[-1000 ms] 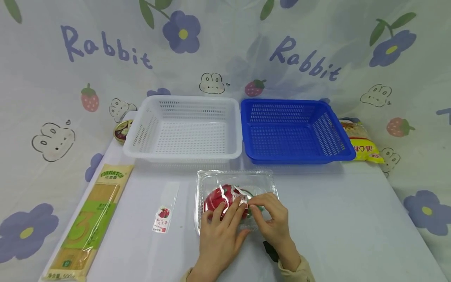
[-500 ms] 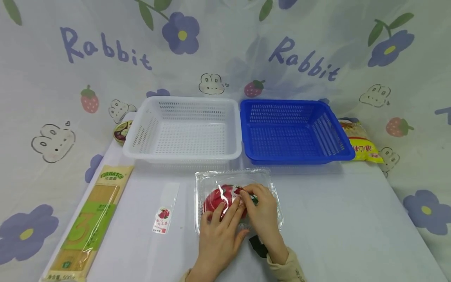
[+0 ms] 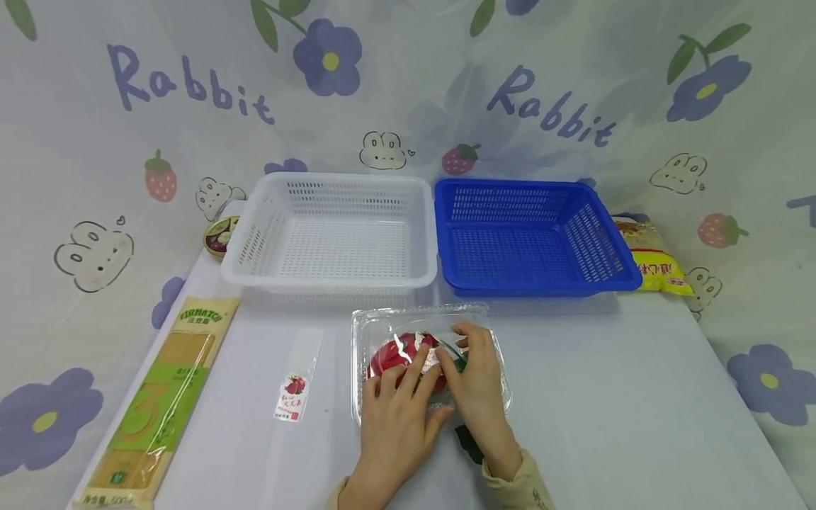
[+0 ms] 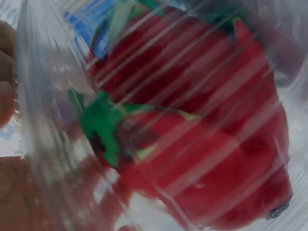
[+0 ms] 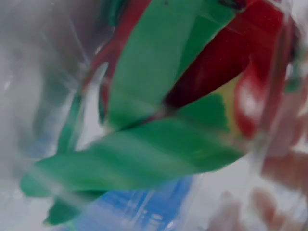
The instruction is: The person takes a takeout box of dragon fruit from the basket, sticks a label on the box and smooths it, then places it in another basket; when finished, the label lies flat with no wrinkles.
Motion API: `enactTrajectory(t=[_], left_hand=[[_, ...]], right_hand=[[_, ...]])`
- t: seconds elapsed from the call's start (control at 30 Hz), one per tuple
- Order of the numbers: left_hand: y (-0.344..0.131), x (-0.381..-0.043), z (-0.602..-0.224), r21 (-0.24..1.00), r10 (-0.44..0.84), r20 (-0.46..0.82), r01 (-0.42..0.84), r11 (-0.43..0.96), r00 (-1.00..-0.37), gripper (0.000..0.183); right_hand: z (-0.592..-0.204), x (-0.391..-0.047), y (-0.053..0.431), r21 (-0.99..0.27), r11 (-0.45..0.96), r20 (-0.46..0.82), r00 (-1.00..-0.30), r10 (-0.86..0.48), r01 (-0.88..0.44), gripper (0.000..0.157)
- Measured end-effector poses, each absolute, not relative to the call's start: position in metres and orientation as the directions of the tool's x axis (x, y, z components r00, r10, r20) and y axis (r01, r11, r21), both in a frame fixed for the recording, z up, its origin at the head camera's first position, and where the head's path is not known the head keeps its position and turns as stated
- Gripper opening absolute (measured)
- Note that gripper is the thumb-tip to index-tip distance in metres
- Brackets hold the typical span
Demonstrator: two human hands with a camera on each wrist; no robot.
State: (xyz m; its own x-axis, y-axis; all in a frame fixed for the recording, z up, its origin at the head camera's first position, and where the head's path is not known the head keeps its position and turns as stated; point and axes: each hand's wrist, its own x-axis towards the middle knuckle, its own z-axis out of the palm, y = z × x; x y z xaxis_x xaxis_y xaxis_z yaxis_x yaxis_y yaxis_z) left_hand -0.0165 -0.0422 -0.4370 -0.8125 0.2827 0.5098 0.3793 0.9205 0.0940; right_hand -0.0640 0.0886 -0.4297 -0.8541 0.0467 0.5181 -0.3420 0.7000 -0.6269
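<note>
A clear plastic clamshell box [image 3: 370, 322] lies near the front of the table, with red dragon fruit [image 3: 385, 358] inside. Stuck on its lid is a small sticker [image 3: 431, 361] printed in red and white. My left hand [image 3: 397, 425] rests on the lid, fingers spread, a fingertip right at the sticker. From the other side my right hand [image 3: 479, 386] puts its thumb to the sticker's edge, its other fingers bent above the lid. Through the plastic, the left wrist view shows red dragon fruit [image 4: 192, 159], and the right wrist view its green leafy tips [image 5: 144, 154].
A second sticker on a clear strip [image 3: 291, 397] lies left of the box. Farther left is a pack of noodles [image 3: 166, 397]. White [image 3: 331, 283] and blue [image 3: 542, 287] baskets stand behind, a yellow bag [image 3: 659, 265] beside the blue one. A black object [image 3: 468, 445] lies under my right wrist.
My right hand has moved left and inward over the lid. Its fingers have since lifted off the sticker, leaving the thumb there. The left hand stays nearly still.
</note>
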Motion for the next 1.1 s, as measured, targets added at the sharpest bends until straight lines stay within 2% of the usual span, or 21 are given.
enactTrajectory(t=[0.07, 0.1, 0.23, 0.43, 0.5, 0.6, 0.73, 0.97, 1.1], left_hand=[[-0.042, -0.018, -0.437, 0.091, 0.272, 0.517, 0.368, 0.925, -0.812, 0.054], [-0.042, -0.019, -0.438, 0.092, 0.266, 0.526, 0.365, 0.926, -0.808, 0.053], [-0.041, -0.022, -0.438, 0.118, 0.23, 0.554, 0.348, 0.93, -0.8, 0.048], [-0.036, -0.03, -0.434, 0.132, 0.164, 0.552, 0.28, 0.951, -0.817, 0.039], [-0.034, -0.033, -0.433, 0.116, 0.159, 0.548, 0.262, 0.958, -0.821, 0.038], [-0.033, -0.036, -0.434, 0.097, 0.165, 0.561, 0.263, 0.96, -0.811, 0.037], [-0.034, -0.037, -0.435, 0.093, 0.178, 0.563, 0.276, 0.957, -0.807, 0.047], [-0.038, -0.035, -0.427, 0.167, 0.134, 0.396, 0.215, 0.962, -0.908, 0.061], [-0.048, -0.034, -0.425, 0.252, 0.107, 0.363, 0.209, 0.945, -0.925, 0.063]], right_hand=[[-0.431, -0.064, 0.089, -0.611, 0.687, 0.562, -0.827, 0.028, -0.393, 0.028], [-0.431, -0.064, 0.089, -0.604, 0.681, 0.578, -0.816, 0.016, -0.414, 0.026], [-0.431, -0.063, 0.09, -0.565, 0.682, 0.609, -0.792, -0.035, -0.465, 0.026], [-0.431, -0.065, 0.088, -0.502, 0.743, 0.61, -0.79, -0.059, -0.443, 0.023], [-0.431, -0.065, 0.087, -0.468, 0.783, 0.568, -0.818, -0.088, -0.41, 0.025], [-0.428, -0.062, 0.086, -0.408, 0.852, 0.427, -0.893, -0.14, -0.328, 0.031], [-0.424, -0.057, 0.087, -0.327, 0.91, 0.237, -0.955, -0.181, -0.253, 0.04], [-0.423, -0.053, 0.1, -0.288, 0.939, 0.155, -0.977, -0.148, -0.188, 0.049], [-0.425, -0.05, 0.119, -0.338, 0.933, 0.12, -0.989, -0.085, -0.122, 0.054]])
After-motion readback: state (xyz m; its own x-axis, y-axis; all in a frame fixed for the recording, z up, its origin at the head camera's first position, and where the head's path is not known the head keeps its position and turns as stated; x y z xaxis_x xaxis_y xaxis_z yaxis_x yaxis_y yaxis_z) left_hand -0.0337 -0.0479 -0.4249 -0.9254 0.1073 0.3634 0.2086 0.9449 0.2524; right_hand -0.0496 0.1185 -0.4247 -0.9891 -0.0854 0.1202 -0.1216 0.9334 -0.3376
